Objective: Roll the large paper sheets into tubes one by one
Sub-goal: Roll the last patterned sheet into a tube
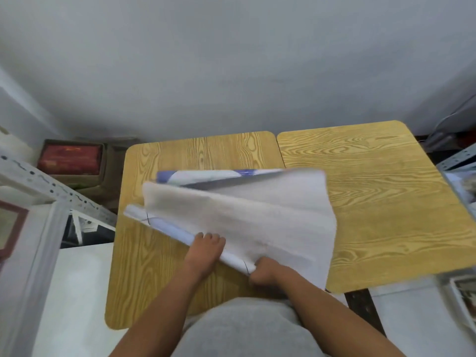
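Note:
A large white paper sheet (247,215) lies partly rolled over the left wooden table (144,266). Its rolled part forms a thin tube (164,225) that runs diagonally from upper left to lower right. My left hand (206,249) rests on the middle of the tube with the fingers laid over it. My right hand (264,273) grips the tube's lower right end. The loose part of the sheet lifts up and away toward the right. Beneath it, a sheet with blue print (203,175) lies flat on the table.
A second wooden table (381,202) stands against the first on the right. A white metal rack (33,228) is on the left, a cardboard box with red contents (72,159) in the far left corner. More shelving and papers (461,186) sit at the right edge.

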